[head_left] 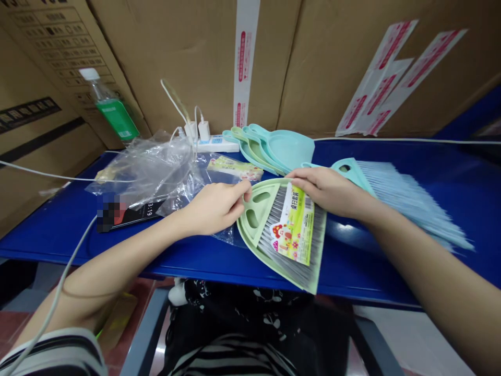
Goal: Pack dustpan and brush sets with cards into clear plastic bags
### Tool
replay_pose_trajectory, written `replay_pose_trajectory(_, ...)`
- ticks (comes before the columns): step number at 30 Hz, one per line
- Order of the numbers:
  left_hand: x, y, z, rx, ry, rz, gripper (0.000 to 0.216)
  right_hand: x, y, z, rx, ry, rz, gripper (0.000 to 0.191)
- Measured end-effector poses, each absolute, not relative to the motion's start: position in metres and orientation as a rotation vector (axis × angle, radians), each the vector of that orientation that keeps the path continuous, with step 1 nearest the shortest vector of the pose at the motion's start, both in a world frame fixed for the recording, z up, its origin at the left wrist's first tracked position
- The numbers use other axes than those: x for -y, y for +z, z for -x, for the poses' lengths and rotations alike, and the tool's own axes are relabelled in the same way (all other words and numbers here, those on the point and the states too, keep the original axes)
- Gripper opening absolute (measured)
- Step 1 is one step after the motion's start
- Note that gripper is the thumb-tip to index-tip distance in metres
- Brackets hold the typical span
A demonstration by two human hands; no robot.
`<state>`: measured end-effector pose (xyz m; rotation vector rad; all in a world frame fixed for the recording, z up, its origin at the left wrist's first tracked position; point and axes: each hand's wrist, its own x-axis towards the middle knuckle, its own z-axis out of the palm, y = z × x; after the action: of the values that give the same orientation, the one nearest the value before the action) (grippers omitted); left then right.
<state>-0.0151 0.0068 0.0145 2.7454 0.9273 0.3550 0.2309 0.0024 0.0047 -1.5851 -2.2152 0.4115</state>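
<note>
A light green dustpan [245, 237] lies tilted at the blue table's front edge, with a grey-bristled hand brush [270, 209] nested in it. Across the bristles sits a printed yellow-green label card [295, 224]. My left hand [219, 206] is closed at the narrow handle end, its curled fingers hiding the handle. On the pan's far edge, my right hand [329, 189] grips with fingers over the rim near the card's top. Behind it rest several stacked blue and green dustpans [289, 149]. Light blue brushes [407, 196] are piled to the right.
Crumpled clear plastic bags [152, 162] lie left of my hands, partly over a phone [133, 215]. Another label card [235, 167] is behind my left hand. A power strip [219, 143] with chargers, a green-labelled bottle [115, 115] and cardboard boxes [195, 52] stand at the back.
</note>
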Motion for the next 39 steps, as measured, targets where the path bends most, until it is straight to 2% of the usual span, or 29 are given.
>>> replay_pose_trajectory(6, -0.005, 0.015, 0.015, -0.657, 0.403, -2.586, 0.017, -0.006, 0.002, -0.239, 2.100, 0.296, 1.626, 0.027)
replay_pose_trajectory(13, -0.003, 0.014, 0.011, -0.558, 0.408, -2.636, 0.018, -0.006, 0.002, -0.234, 2.271, 0.494, 1.540, 0.030)
replay_pose_trajectory(16, -0.007, 0.016, 0.015, -0.693, 0.397, -2.749, 0.021, -0.006, 0.003, -0.234, 2.233, 0.437, 1.612, 0.028)
replay_pose_trajectory(21, -0.029, 0.024, 0.035, -1.395, 0.236, -3.044, 0.027, -0.007, 0.007, -0.239, 2.228, 0.401, 1.650, 0.023)
replay_pose_trajectory(24, -0.040, 0.028, 0.045, -1.584, 0.214, -3.048, 0.027, -0.007, 0.010, -0.243, 2.254, 0.394, 1.644, 0.025)
replay_pose_trajectory(30, -0.041, 0.036, 0.043, -1.658, -0.094, -2.650, 0.028, -0.006, 0.012, -0.247, 2.255, 0.430, 1.621, 0.028)
replay_pose_trajectory(39, -0.047, 0.038, 0.046, -1.451, -0.188, -2.319, 0.021, -0.004, 0.009, -0.242, 2.180, 0.419, 1.672, 0.014)
